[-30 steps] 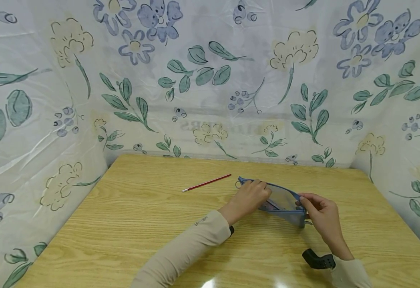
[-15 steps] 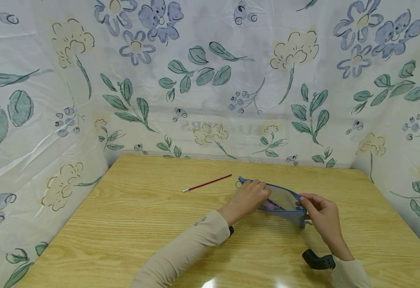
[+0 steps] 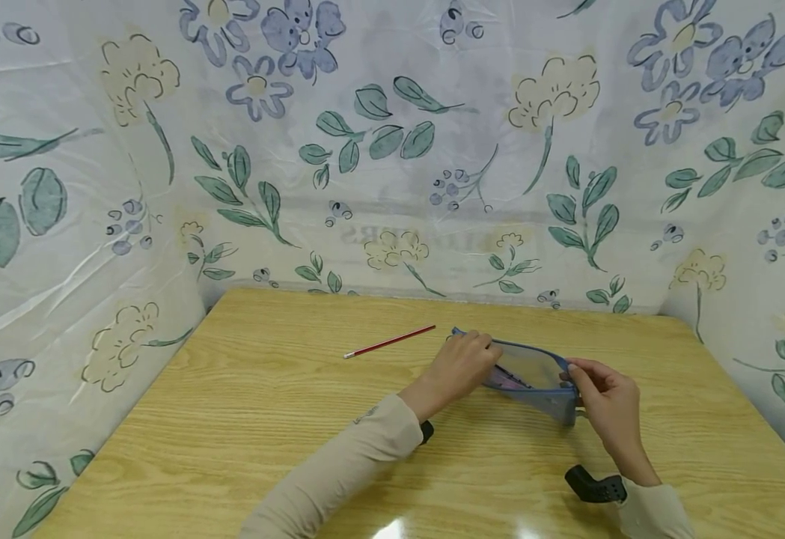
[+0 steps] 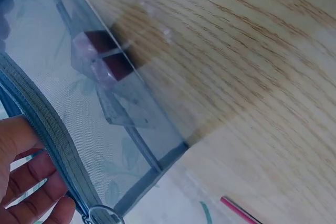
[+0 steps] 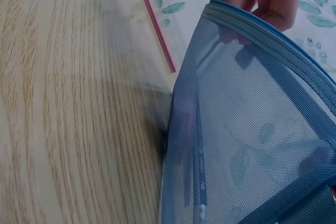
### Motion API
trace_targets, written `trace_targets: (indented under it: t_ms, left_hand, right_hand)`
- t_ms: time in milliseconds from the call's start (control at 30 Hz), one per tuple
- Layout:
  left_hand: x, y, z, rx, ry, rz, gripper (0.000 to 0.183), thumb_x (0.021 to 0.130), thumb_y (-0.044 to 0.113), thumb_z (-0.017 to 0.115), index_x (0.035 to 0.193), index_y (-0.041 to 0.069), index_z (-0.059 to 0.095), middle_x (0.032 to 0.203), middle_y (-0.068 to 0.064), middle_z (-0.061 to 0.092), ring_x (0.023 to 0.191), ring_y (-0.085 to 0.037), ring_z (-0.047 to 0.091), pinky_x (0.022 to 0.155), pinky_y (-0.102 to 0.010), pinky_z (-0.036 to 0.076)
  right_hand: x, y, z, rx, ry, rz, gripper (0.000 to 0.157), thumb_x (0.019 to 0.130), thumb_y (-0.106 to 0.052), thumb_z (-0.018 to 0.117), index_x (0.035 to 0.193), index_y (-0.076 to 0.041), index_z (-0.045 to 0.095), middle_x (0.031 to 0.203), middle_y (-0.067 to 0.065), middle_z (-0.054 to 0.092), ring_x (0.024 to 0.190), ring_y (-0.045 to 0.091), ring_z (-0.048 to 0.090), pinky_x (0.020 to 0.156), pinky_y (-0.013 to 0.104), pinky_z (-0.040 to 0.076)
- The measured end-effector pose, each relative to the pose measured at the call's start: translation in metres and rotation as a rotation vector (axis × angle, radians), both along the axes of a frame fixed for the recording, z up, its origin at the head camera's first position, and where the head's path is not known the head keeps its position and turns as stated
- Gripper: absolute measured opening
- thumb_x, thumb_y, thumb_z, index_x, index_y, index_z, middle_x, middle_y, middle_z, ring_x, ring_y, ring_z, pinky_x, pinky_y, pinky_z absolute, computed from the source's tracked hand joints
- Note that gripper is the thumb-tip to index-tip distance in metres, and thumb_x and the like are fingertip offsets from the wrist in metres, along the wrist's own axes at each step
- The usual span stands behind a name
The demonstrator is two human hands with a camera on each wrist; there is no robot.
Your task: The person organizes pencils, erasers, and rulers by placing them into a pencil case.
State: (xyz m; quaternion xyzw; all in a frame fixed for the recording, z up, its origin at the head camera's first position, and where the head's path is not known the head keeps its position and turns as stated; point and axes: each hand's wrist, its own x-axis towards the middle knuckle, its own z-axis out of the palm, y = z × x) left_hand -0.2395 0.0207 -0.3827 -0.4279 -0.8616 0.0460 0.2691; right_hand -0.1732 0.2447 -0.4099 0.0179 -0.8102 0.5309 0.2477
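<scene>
A blue mesh zipper pouch (image 3: 539,404) stands with its mouth spread between my two hands. My left hand (image 3: 458,365) grips the far-left part of its zippered rim, near a metal ring (image 4: 105,214) on the zipper end. At the opposite end, my right hand (image 3: 611,400) pinches the rim between thumb and fingers. Through the mesh in the left wrist view show a pink and dark-red block-like item (image 4: 104,59), a clear triangular piece (image 4: 125,114) and a long thin stick (image 4: 142,148), perhaps a pen or pencil.
A red pencil (image 3: 389,341) with a white end lies on the wooden table (image 3: 264,419), left of the pouch. Floral cloth (image 3: 392,150) hangs behind the table and along its sides. Black wrist straps (image 3: 594,485) sit at the sleeves.
My left hand has shifted slightly, and the pouch mouth has tilted a little with more of its pinkish contents showing. My right hand keeps its hold. The pencil stays on the table.
</scene>
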Motion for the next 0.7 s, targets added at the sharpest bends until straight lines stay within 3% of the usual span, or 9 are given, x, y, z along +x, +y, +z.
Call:
trace_targets:
  t_ms: [333,500,700]
  left_hand:
    - [-0.002,-0.008,0.003,0.028,-0.002,0.0,0.01,0.094,0.014,0.065,0.102,0.012,0.072,0.093,-0.003,0.066,0.079,-0.014,0.062,0.064,-0.021,0.049]
    - [-0.002,-0.012,0.005,0.072,-0.016,-0.01,0.012,0.092,0.012,0.067,0.103,0.01,0.071,0.093,-0.003,0.066,0.079,-0.015,0.062,0.063,-0.021,0.049]
    - [-0.001,-0.021,0.006,0.149,-0.043,-0.046,0.008,0.091,0.003,0.063,0.094,0.009,0.069,0.084,-0.003,0.064,0.072,-0.015,0.061,0.059,-0.021,0.047]
  right_hand:
    - [-0.007,0.004,-0.006,0.014,0.036,-0.056,0.02,0.097,-0.013,0.06,0.104,0.0,0.073,0.081,0.002,0.072,0.064,0.006,0.063,0.05,0.021,0.05]
    - [-0.011,0.003,-0.005,-0.015,0.05,-0.091,0.018,0.096,-0.01,0.061,0.102,0.002,0.073,0.08,0.006,0.072,0.06,0.006,0.061,0.047,0.019,0.047]
    - [-0.016,0.005,-0.005,-0.018,0.026,-0.127,0.017,0.095,-0.006,0.062,0.103,0.003,0.073,0.081,0.009,0.072,0.058,0.004,0.059,0.048,0.016,0.046]
